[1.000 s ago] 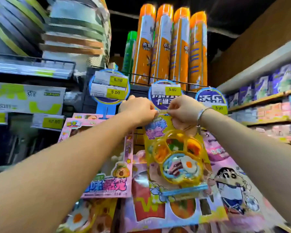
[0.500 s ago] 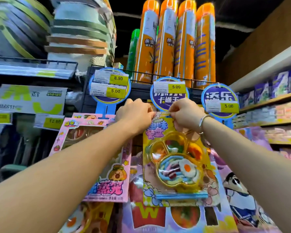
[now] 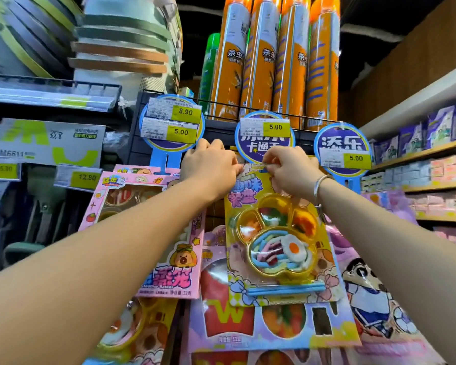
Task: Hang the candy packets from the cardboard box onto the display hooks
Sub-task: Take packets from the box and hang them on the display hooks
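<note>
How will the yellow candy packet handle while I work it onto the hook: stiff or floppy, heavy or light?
Probably fairly stiff: the yellow candy packet hangs flat, without sagging, from its top edge, pinched by the left hand and right hand. Likely bottom-heavy, since its clear blister tray of sweets sits low, so it may swing. The glossy plastic looks slippery.

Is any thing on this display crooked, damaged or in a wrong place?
Nothing looks damaged or spilled. The yellow candy packet is slightly askew, its top edge pinched by the left hand and the right hand; the hook is hidden behind them.
</note>
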Demonstrator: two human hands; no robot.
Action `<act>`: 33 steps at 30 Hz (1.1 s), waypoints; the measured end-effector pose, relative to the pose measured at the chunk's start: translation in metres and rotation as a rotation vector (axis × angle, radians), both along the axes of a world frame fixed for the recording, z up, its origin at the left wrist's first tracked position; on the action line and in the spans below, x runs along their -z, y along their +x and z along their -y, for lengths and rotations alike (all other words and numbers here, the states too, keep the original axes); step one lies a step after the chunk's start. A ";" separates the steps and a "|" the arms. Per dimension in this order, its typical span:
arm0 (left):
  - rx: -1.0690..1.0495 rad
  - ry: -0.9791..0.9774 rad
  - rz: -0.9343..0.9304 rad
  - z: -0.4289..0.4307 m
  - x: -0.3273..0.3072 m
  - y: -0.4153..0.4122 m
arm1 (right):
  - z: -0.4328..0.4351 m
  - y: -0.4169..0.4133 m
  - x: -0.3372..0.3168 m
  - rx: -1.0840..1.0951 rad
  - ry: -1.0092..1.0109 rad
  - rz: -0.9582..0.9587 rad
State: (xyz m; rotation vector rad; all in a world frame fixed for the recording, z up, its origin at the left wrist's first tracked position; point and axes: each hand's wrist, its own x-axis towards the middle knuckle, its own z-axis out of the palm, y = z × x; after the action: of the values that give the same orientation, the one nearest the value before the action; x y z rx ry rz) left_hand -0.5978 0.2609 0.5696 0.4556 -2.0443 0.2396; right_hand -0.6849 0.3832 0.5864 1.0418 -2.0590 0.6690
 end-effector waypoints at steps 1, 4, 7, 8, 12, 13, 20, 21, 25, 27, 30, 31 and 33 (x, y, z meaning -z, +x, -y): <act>-0.008 -0.001 0.000 0.001 0.000 -0.001 | 0.001 0.000 -0.001 0.004 0.016 0.012; -0.018 0.004 -0.013 0.003 0.000 -0.004 | 0.003 0.001 -0.006 0.045 0.080 0.044; -0.016 0.012 -0.057 0.003 -0.002 -0.004 | 0.001 0.006 -0.012 0.040 0.156 0.086; -0.018 0.011 -0.068 0.002 -0.003 -0.004 | -0.001 0.007 -0.014 0.004 0.172 0.106; -0.030 0.012 -0.058 -0.001 -0.003 -0.008 | -0.005 0.007 -0.018 -0.096 0.190 0.146; -0.033 0.017 -0.052 -0.001 -0.002 -0.009 | -0.004 0.007 -0.018 -0.092 0.196 0.152; -0.063 -0.018 0.000 0.001 0.008 -0.005 | -0.008 0.004 -0.018 -0.138 0.215 0.185; -0.074 -0.023 0.011 0.001 0.009 -0.005 | -0.007 0.004 -0.017 -0.154 0.188 0.176; -0.117 -0.053 0.037 0.002 0.013 -0.004 | 0.004 -0.004 0.004 -0.109 -0.042 0.096; -0.142 -0.110 0.060 0.000 0.020 -0.005 | 0.007 -0.006 0.020 0.064 -0.008 -0.062; -0.105 -0.195 0.060 -0.004 0.030 -0.001 | 0.001 -0.003 0.034 0.095 0.011 -0.199; -0.072 -0.208 0.053 -0.006 0.034 0.002 | -0.003 -0.001 0.037 0.081 -0.003 -0.216; 0.001 -0.220 0.038 -0.011 0.043 0.007 | -0.013 0.001 0.043 0.059 -0.070 -0.250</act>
State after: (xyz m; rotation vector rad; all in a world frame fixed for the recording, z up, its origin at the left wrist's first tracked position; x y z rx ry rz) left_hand -0.5913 0.2723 0.5262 0.3160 -2.0263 0.4703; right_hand -0.6841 0.3966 0.5436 0.9694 -1.8303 0.5477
